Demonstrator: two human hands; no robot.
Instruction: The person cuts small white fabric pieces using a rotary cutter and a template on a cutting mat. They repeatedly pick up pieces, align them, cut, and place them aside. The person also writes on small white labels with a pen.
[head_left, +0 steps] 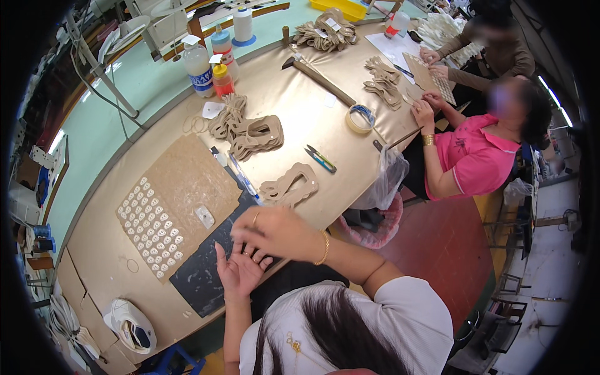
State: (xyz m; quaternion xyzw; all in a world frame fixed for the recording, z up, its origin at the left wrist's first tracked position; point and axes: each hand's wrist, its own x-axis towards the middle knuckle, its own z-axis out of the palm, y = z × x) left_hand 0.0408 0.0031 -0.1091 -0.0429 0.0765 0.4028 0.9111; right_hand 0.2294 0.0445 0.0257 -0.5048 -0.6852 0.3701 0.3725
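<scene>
My left hand (240,269) is palm up over the front edge of the table, thumb apart and fingers a little curled. I see nothing resting in its palm. Just above its fingertips is my right hand (278,231), back upward and smeared by motion. Whether it holds anything is hidden. Beneath both hands lies a dark mat (197,281). Beside the mat, a brown board (181,169) carries rows of small white rounded pieces (150,228) with dark dots. A small clear-and-white item (204,217) sits on the board. Beyond my right hand are beige cut-out loops (294,184).
Thread snips (320,159), a blue-and-white pen (242,176), a tape roll (360,119) and a hammer (322,81) lie on the table. Bottles (199,69) and beige bundles (256,134) stand farther back. A lined bin (375,219) is at right, near a person in pink (469,153).
</scene>
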